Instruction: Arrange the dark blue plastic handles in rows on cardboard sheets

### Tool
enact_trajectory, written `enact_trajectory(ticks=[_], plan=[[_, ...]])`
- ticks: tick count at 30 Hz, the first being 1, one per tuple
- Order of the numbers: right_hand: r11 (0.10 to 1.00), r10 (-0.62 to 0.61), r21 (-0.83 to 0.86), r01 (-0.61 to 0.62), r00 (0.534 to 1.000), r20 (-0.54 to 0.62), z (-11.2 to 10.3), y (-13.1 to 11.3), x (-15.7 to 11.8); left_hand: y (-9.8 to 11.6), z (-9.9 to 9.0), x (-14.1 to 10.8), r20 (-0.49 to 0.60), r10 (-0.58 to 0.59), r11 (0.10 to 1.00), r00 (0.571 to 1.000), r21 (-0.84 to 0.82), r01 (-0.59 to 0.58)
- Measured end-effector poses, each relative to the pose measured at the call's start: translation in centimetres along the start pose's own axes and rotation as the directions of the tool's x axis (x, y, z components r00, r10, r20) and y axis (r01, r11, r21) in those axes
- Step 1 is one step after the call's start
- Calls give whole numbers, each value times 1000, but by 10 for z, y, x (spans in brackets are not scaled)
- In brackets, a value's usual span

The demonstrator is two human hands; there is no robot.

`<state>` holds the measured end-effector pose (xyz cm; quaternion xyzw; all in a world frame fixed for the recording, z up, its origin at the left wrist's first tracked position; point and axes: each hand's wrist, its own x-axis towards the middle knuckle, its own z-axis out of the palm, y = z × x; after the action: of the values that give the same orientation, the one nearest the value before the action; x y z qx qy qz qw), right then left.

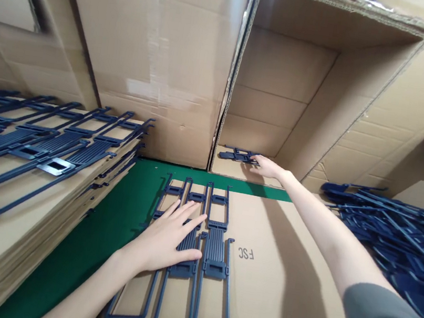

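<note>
My left hand [171, 235] lies with fingers spread over dark blue plastic frames laid side by side on a cardboard sheet. It covers parts of the left frame [153, 283] and the middle frame [174, 302]; a third frame [216, 287] is just to its right. Through the mouth of a cardboard box [280, 73] reaches my right hand [268, 167], fingers stretched out and thumb apart. Its fingertips touch the right end of a dark blue plastic piece [234, 155] lying on the box floor.
At left, stacked cardboard sheets [49, 204] carry rows of similar frames [81, 155]. Loose dark blue parts [395, 234] are heaped at right. A closed carton [162, 66] stands beside the open box. Green table surface [142, 170] shows between the stacks.
</note>
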<state>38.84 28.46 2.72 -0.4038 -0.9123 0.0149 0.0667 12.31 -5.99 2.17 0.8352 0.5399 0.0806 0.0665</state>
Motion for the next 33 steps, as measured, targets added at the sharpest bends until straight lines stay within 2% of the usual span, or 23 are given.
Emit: enact_trajectory(ticks=[3, 6, 10, 13, 19, 22, 28, 31, 33], plan=[[996, 92, -7, -92, 996, -18, 13, 4, 34, 1, -1, -1, 4, -8, 1000, 1000, -26, 8], [983, 184, -9, -184, 982, -35, 27, 9, 56, 2, 0, -1, -16, -15, 998, 1000, -56, 14], [971, 238, 14, -238, 971, -7, 41, 12, 70, 3, -1, -1, -11, -27, 997, 1000, -70, 26], [977, 209, 27, -210, 978, 28, 39, 12, 69, 4, -3, -1, 9, -32, 998, 999, -60, 33], [999, 19, 42, -24, 992, 125, 14, 12, 32, 3, 0, -1, -25, -19, 999, 1000, -49, 18], [1000, -11, 9, 10, 993, 117, 6, 10, 6, 2, 2, 0, -35, -12, 999, 999, -38, 10], [995, 74, -60, -80, 993, -93, -10, 11, -26, 0, 4, 2, -30, 4, 1000, 1000, -5, -5], [993, 101, -37, -112, 968, -229, -20, 5, -41, -1, 6, 3, -32, 14, 1000, 999, 16, -14], [993, 117, 22, -117, 928, -353, -20, -9, -56, -1, 7, 2, -23, 14, 999, 1000, 29, -13]])
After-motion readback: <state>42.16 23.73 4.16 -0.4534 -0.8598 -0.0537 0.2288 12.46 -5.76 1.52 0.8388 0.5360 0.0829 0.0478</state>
